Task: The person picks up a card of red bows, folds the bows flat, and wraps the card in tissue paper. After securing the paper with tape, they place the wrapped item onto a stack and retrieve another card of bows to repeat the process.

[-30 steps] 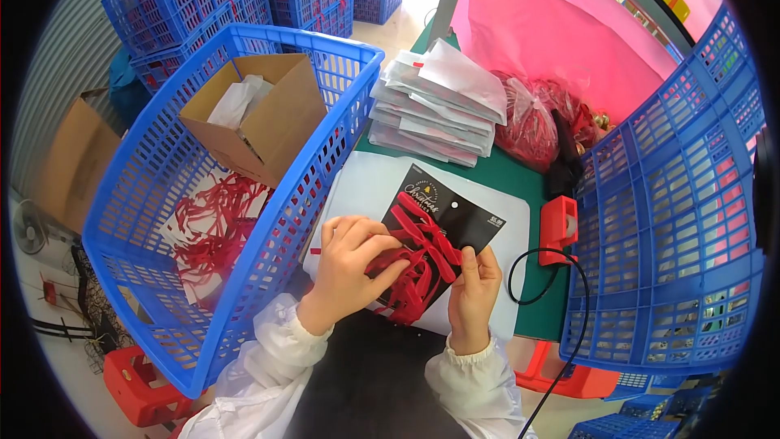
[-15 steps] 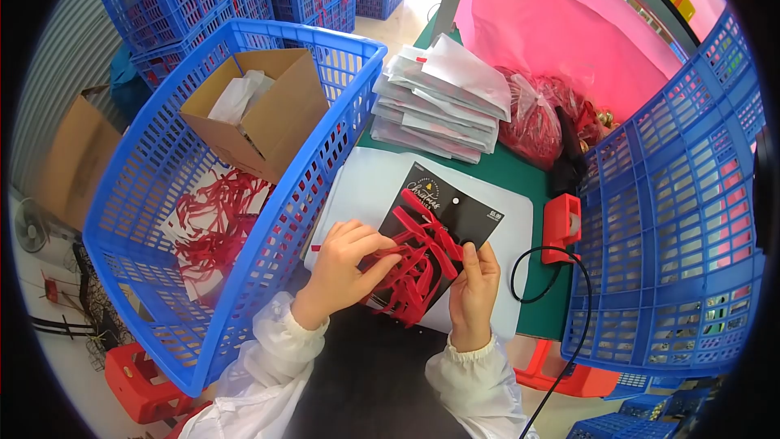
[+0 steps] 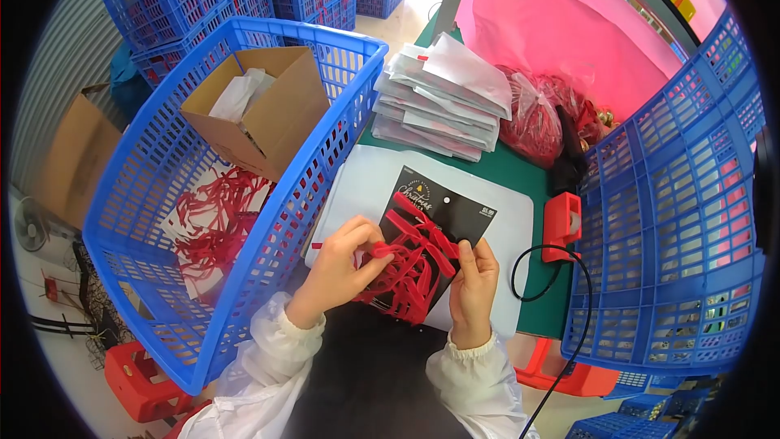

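A black printed card [image 3: 465, 215] lies tilted over white sheets [image 3: 512, 232], with several red velvet ribbon bows [image 3: 418, 264] across its face. My left hand [image 3: 341, 264] pinches a piece of red ribbon between thumb and index finger, at the left side of the bows. At the card's right edge, my right hand [image 3: 474, 284] grips the card near a bow's tail, thumb on top. The lower part of the card is partly covered by the red ribbons.
A blue basket [image 3: 236, 309] at left holds a cardboard box [image 3: 284, 122] and loose red ribbons [image 3: 215, 219]. Stacked white packets [image 3: 443, 97], a bag of red items [image 3: 532, 126], a red tape dispenser [image 3: 561, 228] and a black cable [image 3: 587, 301] are nearby. Another blue crate [image 3: 658, 236] stands right.
My left hand has closed on a piece of red ribbon and turned slightly. The card and its bows have shifted slightly left, with my right hand still on the edge.
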A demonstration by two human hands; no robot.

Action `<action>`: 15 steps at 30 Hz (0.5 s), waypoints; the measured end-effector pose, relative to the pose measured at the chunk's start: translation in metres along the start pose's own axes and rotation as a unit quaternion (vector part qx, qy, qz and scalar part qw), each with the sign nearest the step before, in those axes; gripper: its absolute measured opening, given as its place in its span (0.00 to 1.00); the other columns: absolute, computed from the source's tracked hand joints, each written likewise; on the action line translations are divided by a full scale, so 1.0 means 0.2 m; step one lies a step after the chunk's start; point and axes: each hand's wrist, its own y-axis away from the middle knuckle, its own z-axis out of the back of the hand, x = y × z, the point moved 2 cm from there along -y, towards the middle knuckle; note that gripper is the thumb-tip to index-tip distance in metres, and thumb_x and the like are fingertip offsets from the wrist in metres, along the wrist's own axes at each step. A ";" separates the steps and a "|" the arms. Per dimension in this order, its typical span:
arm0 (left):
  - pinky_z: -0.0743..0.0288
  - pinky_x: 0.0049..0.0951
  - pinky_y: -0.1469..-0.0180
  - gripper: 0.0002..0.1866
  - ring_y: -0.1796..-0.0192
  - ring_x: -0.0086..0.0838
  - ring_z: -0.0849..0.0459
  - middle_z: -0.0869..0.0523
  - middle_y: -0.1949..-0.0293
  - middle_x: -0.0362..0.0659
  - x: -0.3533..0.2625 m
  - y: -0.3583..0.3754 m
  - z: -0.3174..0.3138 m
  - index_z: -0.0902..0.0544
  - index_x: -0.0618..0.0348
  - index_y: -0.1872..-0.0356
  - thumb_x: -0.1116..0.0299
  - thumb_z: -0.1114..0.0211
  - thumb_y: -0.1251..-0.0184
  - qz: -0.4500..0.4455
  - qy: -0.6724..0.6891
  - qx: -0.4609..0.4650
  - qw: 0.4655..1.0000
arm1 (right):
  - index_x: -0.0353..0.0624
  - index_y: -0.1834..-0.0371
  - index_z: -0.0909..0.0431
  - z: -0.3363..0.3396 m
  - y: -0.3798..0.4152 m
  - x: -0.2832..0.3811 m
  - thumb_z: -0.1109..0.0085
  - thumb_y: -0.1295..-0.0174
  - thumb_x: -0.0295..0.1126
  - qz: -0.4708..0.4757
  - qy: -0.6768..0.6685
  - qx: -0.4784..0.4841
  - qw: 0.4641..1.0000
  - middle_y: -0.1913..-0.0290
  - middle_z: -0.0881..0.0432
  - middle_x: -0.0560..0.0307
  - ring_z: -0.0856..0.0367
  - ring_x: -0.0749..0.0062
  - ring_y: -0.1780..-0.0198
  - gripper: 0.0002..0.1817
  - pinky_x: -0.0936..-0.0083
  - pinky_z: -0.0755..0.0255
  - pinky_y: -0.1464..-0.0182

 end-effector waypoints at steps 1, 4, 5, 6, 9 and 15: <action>0.30 0.26 0.63 0.09 0.65 0.27 0.22 0.20 0.64 0.43 0.01 0.01 0.00 0.21 0.63 0.71 0.80 0.29 0.50 0.005 -0.004 0.003 1.000 | 0.35 0.46 0.24 0.00 0.00 0.00 0.50 0.28 0.27 -0.003 -0.004 -0.003 1.000 0.52 0.16 0.55 0.17 0.75 0.52 0.12 0.79 0.25 0.48; 0.27 0.26 0.64 0.09 0.62 0.28 0.17 0.18 0.60 0.46 0.06 0.04 0.01 0.19 0.65 0.67 0.79 0.28 0.48 -0.001 -0.004 0.015 1.000 | 0.34 0.45 0.24 0.00 -0.01 0.01 0.50 0.28 0.28 -0.018 -0.022 -0.021 0.999 0.50 0.16 0.54 0.18 0.74 0.50 0.13 0.78 0.26 0.46; 0.26 0.26 0.61 0.10 0.60 0.29 0.17 0.18 0.59 0.46 0.07 0.05 0.02 0.19 0.65 0.66 0.79 0.28 0.49 -0.015 0.005 0.020 1.000 | 0.34 0.45 0.24 0.00 -0.01 0.01 0.50 0.28 0.28 -0.025 -0.029 -0.028 0.999 0.50 0.17 0.54 0.18 0.74 0.50 0.13 0.78 0.27 0.46; 0.25 0.27 0.59 0.11 0.58 0.30 0.16 0.17 0.58 0.47 0.07 0.05 0.03 0.18 0.65 0.64 0.79 0.27 0.50 -0.030 0.013 0.024 0.999 | 0.35 0.46 0.23 0.00 -0.01 0.01 0.49 0.28 0.28 -0.026 -0.031 -0.035 0.999 0.51 0.16 0.55 0.18 0.76 0.51 0.12 0.79 0.27 0.47; 0.24 0.28 0.54 0.12 0.58 0.32 0.17 0.17 0.60 0.44 0.08 0.07 0.03 0.17 0.63 0.66 0.81 0.27 0.54 -0.089 -0.026 0.021 0.995 | 0.36 0.48 0.22 -0.01 -0.01 0.01 0.48 0.29 0.27 -0.030 -0.035 -0.045 0.998 0.54 0.15 0.58 0.18 0.79 0.54 0.11 0.81 0.28 0.49; 0.23 0.29 0.55 0.13 0.57 0.36 0.16 0.17 0.60 0.45 0.05 0.08 0.03 0.17 0.62 0.66 0.81 0.27 0.55 -0.100 -0.074 0.021 0.992 | 0.35 0.47 0.23 -0.01 -0.01 0.02 0.49 0.28 0.28 -0.029 -0.037 -0.044 0.998 0.52 0.16 0.57 0.19 0.77 0.52 0.12 0.80 0.28 0.48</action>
